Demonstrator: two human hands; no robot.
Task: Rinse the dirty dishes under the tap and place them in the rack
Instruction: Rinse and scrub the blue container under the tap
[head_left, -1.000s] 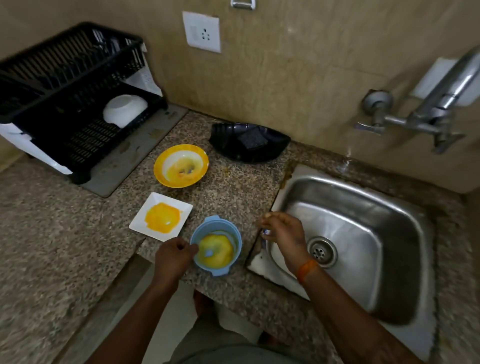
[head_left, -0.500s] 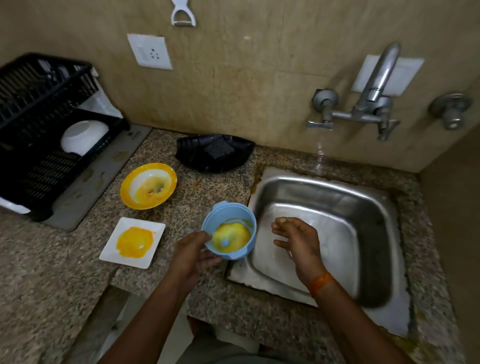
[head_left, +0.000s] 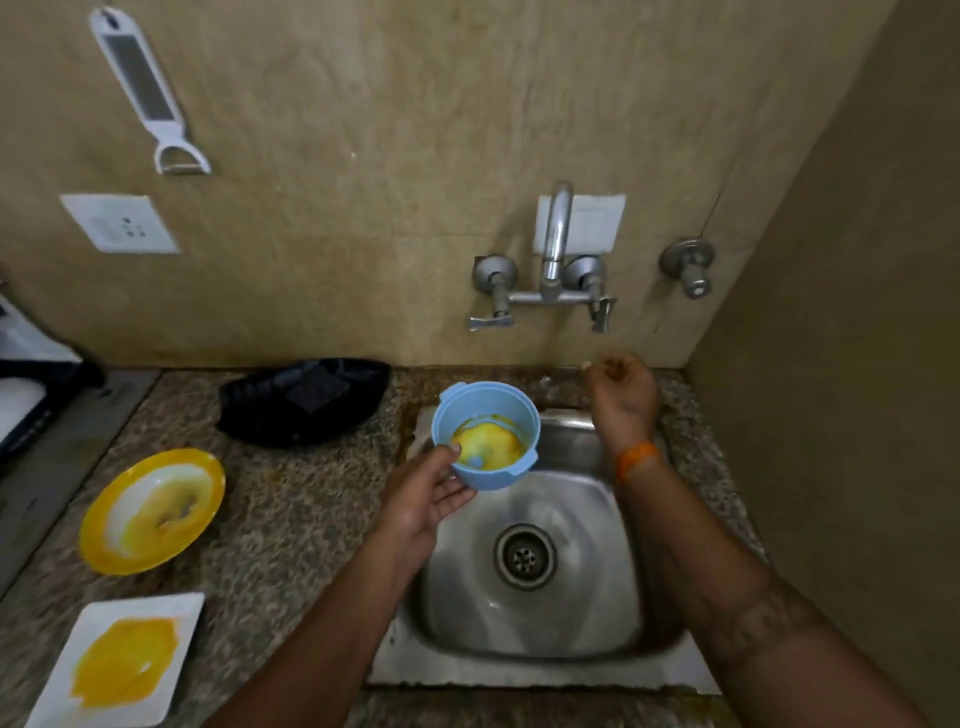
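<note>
Beige tiled wall (head_left: 363, 208) at the back, w/ a speckled granite desk (head_left: 291, 519) running below it. Steel sink (head_left: 535, 597) is set into the desk's right end, drain at its centre; a wall-mounted tap (head_left: 553, 260) hangs over the sink's far edge. Black dish rack (head_left: 36, 374) only partly in frame at the desk's far left edge, blurred. Black tray (head_left: 301, 400) w/ a dark sponge in it sits at the back edge of the desk, just left of the sink. Yellow round plate (head_left: 150, 512) w/ yellow residue lies toward the left, mid-desk; white square plate (head_left: 119, 660), also smeared yellow, sits at the front left corner. Blue bowl (head_left: 485, 436), yellow residue inside, is held up over the sink's far left corner, tilted toward the camera. Left hand (head_left: 426, 499) grips the bowl at its near rim, thumb inside, fingers under. Right hand (head_left: 621, 389), orange band on the wrist, is raised near the sink's back edge below the tap, fingers loosely curled, holding nothing. White grater and wall socket on the wall, upper left.
</note>
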